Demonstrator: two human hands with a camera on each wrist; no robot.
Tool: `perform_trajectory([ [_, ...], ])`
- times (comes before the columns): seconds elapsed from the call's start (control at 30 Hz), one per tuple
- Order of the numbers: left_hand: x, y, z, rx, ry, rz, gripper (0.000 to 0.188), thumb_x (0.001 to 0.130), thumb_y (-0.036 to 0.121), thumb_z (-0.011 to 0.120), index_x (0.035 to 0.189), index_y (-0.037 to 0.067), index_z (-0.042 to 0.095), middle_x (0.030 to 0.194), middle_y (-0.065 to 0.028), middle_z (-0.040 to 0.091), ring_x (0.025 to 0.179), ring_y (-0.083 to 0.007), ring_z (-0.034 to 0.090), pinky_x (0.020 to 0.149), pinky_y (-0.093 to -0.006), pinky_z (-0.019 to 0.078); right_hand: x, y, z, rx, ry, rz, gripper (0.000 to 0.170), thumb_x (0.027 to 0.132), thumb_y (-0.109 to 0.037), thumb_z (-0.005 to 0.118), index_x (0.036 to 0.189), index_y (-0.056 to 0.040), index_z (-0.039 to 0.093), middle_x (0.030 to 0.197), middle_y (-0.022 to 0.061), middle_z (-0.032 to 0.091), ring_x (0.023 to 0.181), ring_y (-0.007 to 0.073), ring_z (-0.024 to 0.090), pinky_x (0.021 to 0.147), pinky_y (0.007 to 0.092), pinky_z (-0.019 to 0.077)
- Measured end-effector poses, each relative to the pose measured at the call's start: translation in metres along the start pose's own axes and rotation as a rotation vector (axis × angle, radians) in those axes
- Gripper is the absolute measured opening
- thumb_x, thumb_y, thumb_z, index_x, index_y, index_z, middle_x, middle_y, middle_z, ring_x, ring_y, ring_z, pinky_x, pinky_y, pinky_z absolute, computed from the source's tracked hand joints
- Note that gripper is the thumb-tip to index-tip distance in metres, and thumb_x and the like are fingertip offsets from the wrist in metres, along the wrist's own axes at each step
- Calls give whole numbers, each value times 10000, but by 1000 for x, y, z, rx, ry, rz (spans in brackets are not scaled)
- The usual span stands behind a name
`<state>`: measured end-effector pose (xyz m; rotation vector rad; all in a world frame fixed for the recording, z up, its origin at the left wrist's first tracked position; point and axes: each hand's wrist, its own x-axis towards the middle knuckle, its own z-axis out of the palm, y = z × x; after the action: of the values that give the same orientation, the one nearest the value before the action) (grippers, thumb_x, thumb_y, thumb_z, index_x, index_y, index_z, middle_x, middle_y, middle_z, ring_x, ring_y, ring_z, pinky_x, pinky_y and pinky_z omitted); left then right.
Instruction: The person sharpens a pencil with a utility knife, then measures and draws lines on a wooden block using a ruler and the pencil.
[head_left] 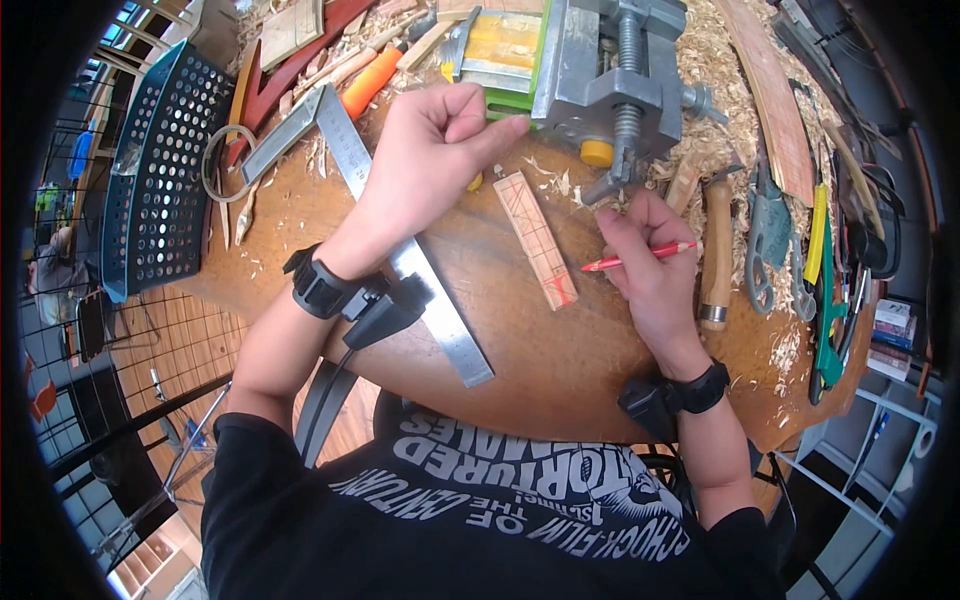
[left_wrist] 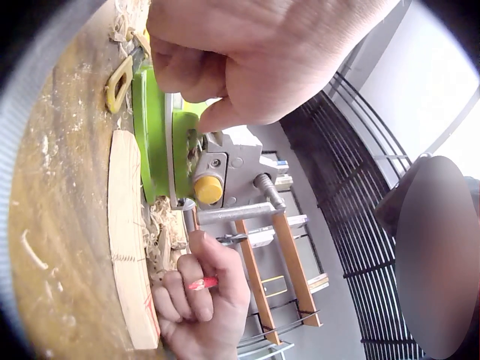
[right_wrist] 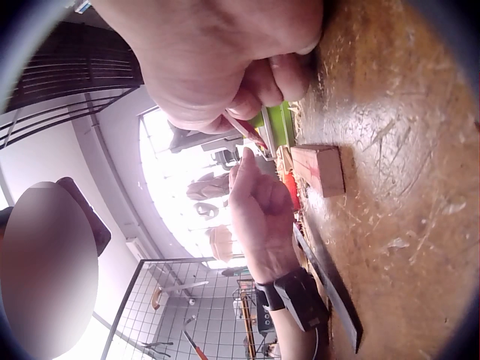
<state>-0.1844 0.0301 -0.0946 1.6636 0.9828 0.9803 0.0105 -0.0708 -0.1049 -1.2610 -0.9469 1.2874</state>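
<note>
Left hand (head_left: 425,150) curled, thumb out, empty; right hand (head_left: 650,268) pinches red pencil (head_left: 602,265) beside marked wood block (head_left: 534,238) on surface (head_left: 545,355).

The place can be recognised as a woodworking workshop. The scuffed wooden counter (head_left: 540,372) is littered with curled wood shavings (head_left: 705,45), in which a grey metal vise (head_left: 585,100) is set toward the far side. Its right side is crowded with hand tools, among them a wooden-handled tool (head_left: 717,250) and a green-handled tool (head_left: 826,350). A steel square (head_left: 440,310) is laid near a wood strip (head_left: 535,240) marked with ruled lines. In the right wrist view, what looks like a saw (right_wrist: 184,288) is hung on a wire grid (right_wrist: 193,311).
</note>
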Motion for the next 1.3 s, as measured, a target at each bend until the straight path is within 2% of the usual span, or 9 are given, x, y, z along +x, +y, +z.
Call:
perform_trajectory([
  [0.1,1,2,0,-26,13,-10,518,855,102,695,583,115,254,540,82,309,549,-11,270,468,-209,256,-1,-1,1,-6,1,-6,323,899,-74,618,654,-89,408,563,-67,398,505,4,342,459,209,255],
  [0.17,0,-1,-1,-55,12,-62,518,876,81,687,619,161,244,587,120,301,563,9,236,481,-192,227,-1,-1,1,-15,-3,-5,325,900,-75,616,653,-91,406,564,-68,395,508,4,335,461,210,252],
  [0.47,1,-6,5,-142,38,-56,532,880,76,675,589,179,242,539,117,332,498,10,256,437,-203,197,0,-2,0,-21,-18,-54,333,920,-104,603,667,-93,388,568,-72,380,499,2,324,447,211,242],
  [0.57,2,-5,6,-170,49,-110,527,886,76,665,584,177,245,522,114,337,485,11,264,427,-205,191,-2,-10,4,43,5,48,337,946,-152,588,684,-91,386,572,-71,387,478,-1,327,421,206,237],
  [0.77,3,-6,6,-215,27,-120,523,884,69,666,585,174,250,528,108,339,476,10,261,417,-211,186,-5,-8,0,-7,-10,-19,352,1018,-278,450,741,-66,494,547,-50,412,449,16,343,414,199,245],
  [0.97,0,1,7,-268,35,-139,515,887,60,661,589,174,257,532,108,329,467,9,256,411,-216,171,-14,-5,-9,-106,-86,-135,513,1047,-348,324,777,-30,622,531,-27,442,450,36,366,439,213,271],
  [1.17,0,0,7,-363,58,-203,507,897,66,650,588,184,265,530,112,314,441,-6,226,402,-229,153,-19,-11,-11,-263,-69,-176,262,961,-229,572,824,-21,654,583,-12,536,525,33,471,476,212,337],
  [1.23,0,2,7,-380,50,-208,505,899,65,647,588,185,267,530,111,316,438,-6,224,401,-229,152,-17,-11,-10,-315,-63,-177,159,855,-172,702,842,-24,645,653,-2,596,557,35,504,501,212,377],
  [1.3,-1,3,6,-403,46,-209,503,901,64,644,587,186,270,530,110,318,434,-7,223,400,-230,150,-16,-12,-7,-354,-52,-228,182,828,-182,729,860,-27,639,681,2,610,559,45,507,510,219,391],
])
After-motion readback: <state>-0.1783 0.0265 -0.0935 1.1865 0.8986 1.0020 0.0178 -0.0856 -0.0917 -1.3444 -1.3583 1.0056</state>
